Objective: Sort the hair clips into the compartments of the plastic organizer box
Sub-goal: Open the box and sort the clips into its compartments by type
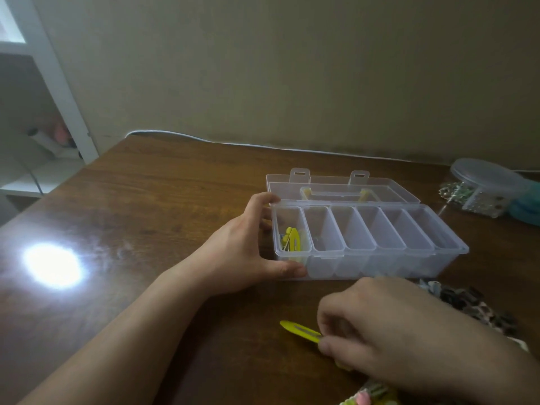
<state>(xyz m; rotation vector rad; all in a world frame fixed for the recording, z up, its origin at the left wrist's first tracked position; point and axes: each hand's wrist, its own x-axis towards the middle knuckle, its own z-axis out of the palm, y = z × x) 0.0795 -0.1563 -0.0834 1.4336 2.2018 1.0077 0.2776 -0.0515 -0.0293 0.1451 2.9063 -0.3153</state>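
left hand grips organizer box at its left end, mid-table | right hand pinches yellow hair clip near table front edge | yellow clips in leftmost of 6 compartments

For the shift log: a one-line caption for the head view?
Left hand steadies the clear plastic organizer box while right hand pinches a yellow snap hair clip on the wooden table.

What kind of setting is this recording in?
Probably a room at home: a brown wooden table against a plain wall, white shelving beside it, and a cable trailing along the table's back edge.
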